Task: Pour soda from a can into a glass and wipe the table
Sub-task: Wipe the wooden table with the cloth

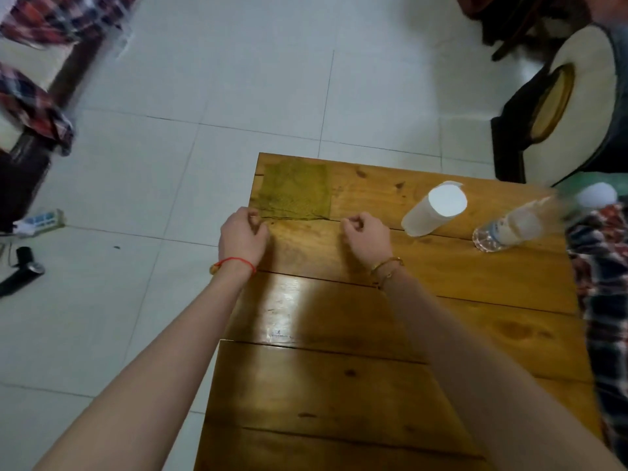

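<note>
A green cloth (296, 191) lies flat and square on the far-left corner of the wooden table (356, 375). My left hand (242, 237) is at the cloth's near-left corner, curled fingers and thumb closing on that corner. My right hand (365, 236) rests on the table just short of the cloth's near-right corner, fingers curled, with a small gap to the cloth and nothing in it. A tall glass (432, 209) with a white top stands to the right of my right hand. No soda can is in view.
A clear plastic bottle (506, 229) stands near the table's right edge, blurred at the top. Plaid fabric (601, 266) borders the table on the right. A dark chair with a cream cushion (557, 113) is beyond the far-right corner. White tiled floor lies to the left.
</note>
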{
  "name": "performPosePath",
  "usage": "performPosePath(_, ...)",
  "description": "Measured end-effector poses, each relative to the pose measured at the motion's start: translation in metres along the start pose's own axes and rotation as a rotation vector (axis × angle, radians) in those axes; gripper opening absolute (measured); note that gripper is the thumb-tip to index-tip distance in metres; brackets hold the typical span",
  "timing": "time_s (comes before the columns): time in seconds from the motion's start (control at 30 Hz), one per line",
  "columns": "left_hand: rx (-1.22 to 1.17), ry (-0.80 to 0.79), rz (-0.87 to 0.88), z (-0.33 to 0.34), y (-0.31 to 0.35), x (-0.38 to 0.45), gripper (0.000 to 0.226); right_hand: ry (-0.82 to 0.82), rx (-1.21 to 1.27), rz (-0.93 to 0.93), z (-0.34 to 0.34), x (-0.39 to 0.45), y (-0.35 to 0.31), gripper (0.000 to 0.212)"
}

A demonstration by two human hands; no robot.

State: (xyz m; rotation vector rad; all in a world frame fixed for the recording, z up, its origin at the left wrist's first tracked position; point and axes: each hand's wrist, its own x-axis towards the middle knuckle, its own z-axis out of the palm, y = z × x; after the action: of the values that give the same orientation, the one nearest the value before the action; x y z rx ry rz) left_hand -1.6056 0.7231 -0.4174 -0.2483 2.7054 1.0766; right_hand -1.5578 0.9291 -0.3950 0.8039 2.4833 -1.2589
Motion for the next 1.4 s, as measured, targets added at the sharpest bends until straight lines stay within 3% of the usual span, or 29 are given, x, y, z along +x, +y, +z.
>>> performPosePath(0.3,-0.090,0.064,-0.180,0.047,-0.023,0.058,0.035,0.083,0.040,0.082,0.044,0.078,-0.001,0.028)
performPosePath(0.37,-0.064,0.096,-0.188,0.053,-0.023,0.063,0.035,0.093,0.013,0.086,0.049,0.084,-0.005,0.030)
performPosePath(0.47,-0.052,0.132,-0.207,0.057,-0.023,0.069,0.031,0.110,0.007,0.080,0.052,0.090,-0.008,0.015)
performPosePath(0.6,0.010,0.132,-0.201,0.058,-0.019,0.077,0.009,0.113,0.014,0.093,0.055,0.098,-0.003,0.031)
performPosePath(0.77,0.010,0.100,-0.169,0.057,-0.020,0.072,0.013,0.117,0.066,0.066,0.056,0.096,0.000,0.026)
performPosePath(0.9,-0.026,0.052,-0.112,0.054,-0.022,0.054,0.006,0.124,0.427,0.091,0.060,0.081,-0.001,0.035)
performPosePath(1.0,-0.058,0.015,-0.083,0.052,-0.027,0.032,0.006,0.042,0.940,0.362,0.059,0.067,0.001,0.021)
performPosePath(1.13,-0.068,-0.078,-0.022,0.054,-0.034,-0.007,0.009,0.005,1.544,0.440,0.055,0.022,0.019,0.037)
performPosePath(1.27,0.055,-0.058,0.212,0.060,-0.048,-0.047,0.021,0.021,1.736,0.495,0.052,-0.022,0.039,0.031)
performPosePath(1.4,0.251,-0.097,0.385,0.065,-0.060,-0.088,0.053,-0.057,1.602,0.488,0.047,-0.061,0.060,0.021)
